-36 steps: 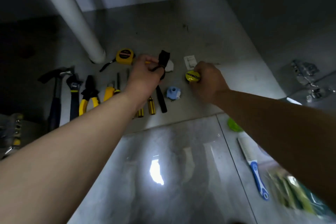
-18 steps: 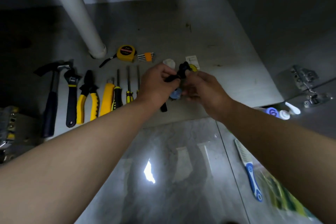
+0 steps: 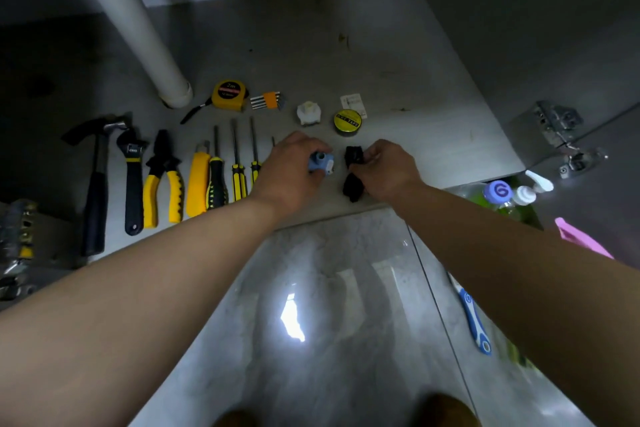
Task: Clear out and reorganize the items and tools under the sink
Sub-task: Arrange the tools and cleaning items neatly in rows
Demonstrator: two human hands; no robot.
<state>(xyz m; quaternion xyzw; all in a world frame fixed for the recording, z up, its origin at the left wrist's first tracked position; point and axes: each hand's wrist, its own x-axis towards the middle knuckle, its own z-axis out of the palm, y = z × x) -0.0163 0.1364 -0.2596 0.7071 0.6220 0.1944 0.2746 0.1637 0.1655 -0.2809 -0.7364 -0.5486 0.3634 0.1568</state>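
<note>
Left hand [image 3: 291,166]: fingers curled round small blue plastic fitting [image 3: 321,162].
Right hand [image 3: 384,166]: fingers clamped on black bundled strap [image 3: 354,166].
Placement: judge best set down in row right of yellow-handled screwdrivers [image 3: 238,180], not touching.

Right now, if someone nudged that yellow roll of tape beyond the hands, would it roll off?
Probably not: the tape roll lies flat, label up, on the cabinet floor, so it would likely slide. It looks small, so probably light. Stood on edge, its round shape could let it roll.
</note>
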